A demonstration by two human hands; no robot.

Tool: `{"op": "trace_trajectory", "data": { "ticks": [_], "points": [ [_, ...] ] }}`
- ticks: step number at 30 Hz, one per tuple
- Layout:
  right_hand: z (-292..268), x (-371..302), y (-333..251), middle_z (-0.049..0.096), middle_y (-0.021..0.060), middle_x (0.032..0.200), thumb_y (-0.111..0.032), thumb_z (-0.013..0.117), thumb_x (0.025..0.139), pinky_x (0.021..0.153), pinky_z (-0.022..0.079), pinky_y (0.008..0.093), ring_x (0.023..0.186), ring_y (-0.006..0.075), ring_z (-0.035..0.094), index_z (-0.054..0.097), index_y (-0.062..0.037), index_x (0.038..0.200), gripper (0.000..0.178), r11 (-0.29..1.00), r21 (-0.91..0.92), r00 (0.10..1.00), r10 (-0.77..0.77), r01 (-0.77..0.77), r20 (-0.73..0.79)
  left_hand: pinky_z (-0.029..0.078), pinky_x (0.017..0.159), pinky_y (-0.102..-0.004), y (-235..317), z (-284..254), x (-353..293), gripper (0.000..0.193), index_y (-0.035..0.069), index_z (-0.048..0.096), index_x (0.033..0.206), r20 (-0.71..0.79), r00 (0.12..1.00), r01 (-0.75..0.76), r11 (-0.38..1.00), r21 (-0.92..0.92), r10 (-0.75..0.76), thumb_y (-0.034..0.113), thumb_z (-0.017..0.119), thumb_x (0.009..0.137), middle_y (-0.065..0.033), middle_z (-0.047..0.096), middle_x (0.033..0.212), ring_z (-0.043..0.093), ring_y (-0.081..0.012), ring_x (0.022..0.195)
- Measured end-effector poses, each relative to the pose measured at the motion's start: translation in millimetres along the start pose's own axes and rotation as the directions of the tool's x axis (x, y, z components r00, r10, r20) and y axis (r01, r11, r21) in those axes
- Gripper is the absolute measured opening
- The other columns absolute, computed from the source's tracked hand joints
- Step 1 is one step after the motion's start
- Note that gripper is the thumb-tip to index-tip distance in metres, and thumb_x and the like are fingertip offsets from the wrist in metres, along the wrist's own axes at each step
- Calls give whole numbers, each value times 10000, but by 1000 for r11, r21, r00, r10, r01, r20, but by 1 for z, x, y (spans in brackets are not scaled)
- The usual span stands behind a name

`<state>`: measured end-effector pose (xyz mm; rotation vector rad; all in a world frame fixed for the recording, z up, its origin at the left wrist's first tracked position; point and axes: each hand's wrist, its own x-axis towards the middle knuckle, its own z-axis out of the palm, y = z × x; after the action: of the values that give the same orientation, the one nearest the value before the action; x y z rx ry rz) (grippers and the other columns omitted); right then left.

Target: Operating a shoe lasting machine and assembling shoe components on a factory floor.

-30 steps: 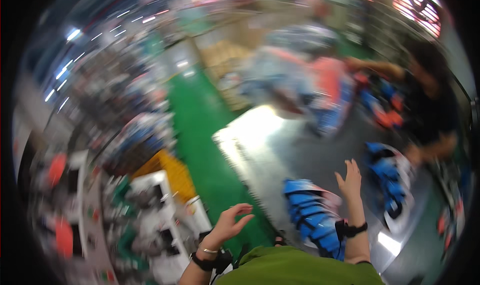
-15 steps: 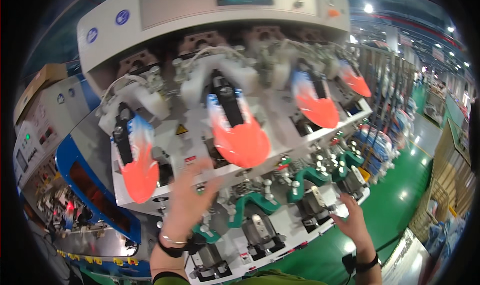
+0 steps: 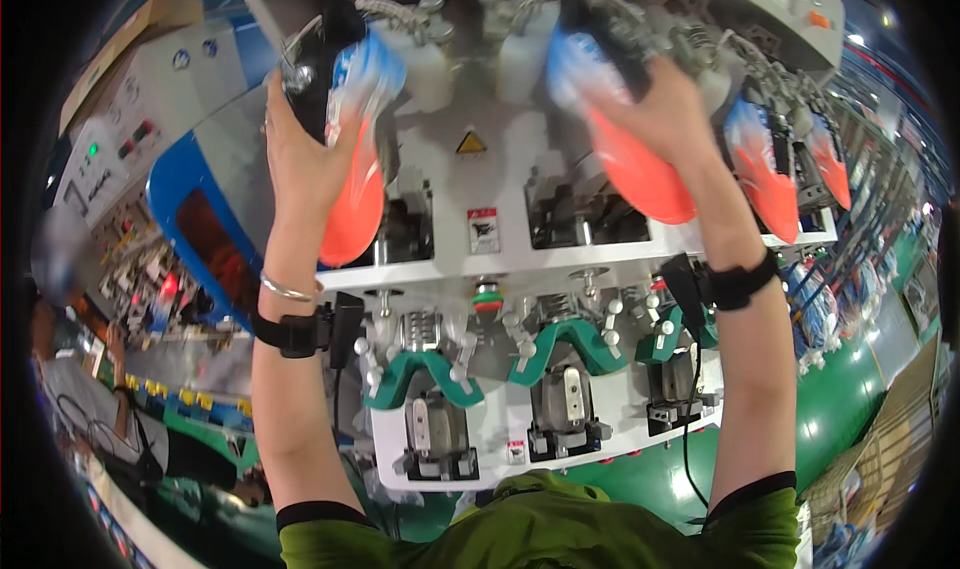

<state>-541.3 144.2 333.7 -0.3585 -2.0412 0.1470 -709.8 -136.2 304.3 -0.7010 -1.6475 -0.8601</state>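
Observation:
Both my arms reach up to a white machine (image 3: 450, 199) with a row of shoe uppers, blue and white above and bright orange at the toe. At the left end, my left hand (image 3: 305, 164) is wrapped round one shoe upper (image 3: 355, 204), its thumb along the orange side and its fingers by the black upper part. My right hand (image 3: 665, 114) grips the second shoe upper (image 3: 645, 184) across its middle, a little blurred, fingertips partly hidden. Two more uppers, such as the third shoe upper (image 3: 765, 169), hang further right, untouched.
Below the uppers run green curved clamps (image 3: 565, 349) and metal blocks (image 3: 435, 429). A red and green button (image 3: 487, 297) sits on the front edge. At left stands another machine with a blue panel (image 3: 190, 199), near a person (image 3: 100, 399). Black cables hang from my wristbands.
My view has turned so the uppers lie nearer the top. Both hands, earlier in the air below the uppers, have risen and taken hold of the two left ones.

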Motion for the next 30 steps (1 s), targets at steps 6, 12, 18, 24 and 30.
{"op": "trace_trajectory", "data": {
  "ticks": [6,12,18,24,30],
  "points": [
    [0,-201,10,505,154,1088,-177,777,564,836,438,335,958,241,548,309,39,1222,836,757,638,990,115,-142,84,405,902,-353,35,-78,-126,863,-35,333,1232,189,949,302,902,-309,-253,167,816,546,-151,500,1124,503,-236,1039],
    [17,-425,45,569,237,899,-248,755,612,657,485,397,778,387,596,324,99,1172,787,880,289,896,269,-378,354,440,827,-353,21,-115,-363,780,-58,334,1194,355,679,697,716,-39,-643,172,774,592,-190,528,1036,555,-255,922],
    [87,-459,42,539,251,973,-225,677,655,731,464,456,854,410,562,259,81,1211,760,934,-112,767,343,-339,542,469,674,-441,11,-100,-423,746,-90,367,1074,502,320,663,568,487,-804,359,750,618,-253,575,860,587,-389,784],
    [103,-467,37,534,264,952,-313,715,628,671,476,458,791,414,576,288,55,1116,746,850,-287,631,522,-442,574,488,681,-415,21,-106,-424,627,-38,354,993,676,237,402,704,585,-697,309,741,643,-217,556,882,593,-373,777],
    [81,-550,21,534,232,1040,-322,729,648,682,495,421,844,378,586,259,58,1240,846,772,-238,568,606,-589,557,425,845,-420,19,-117,-497,787,-97,333,1177,491,585,578,756,308,-646,239,766,612,-269,504,1073,507,-403,990]
  ]
}}
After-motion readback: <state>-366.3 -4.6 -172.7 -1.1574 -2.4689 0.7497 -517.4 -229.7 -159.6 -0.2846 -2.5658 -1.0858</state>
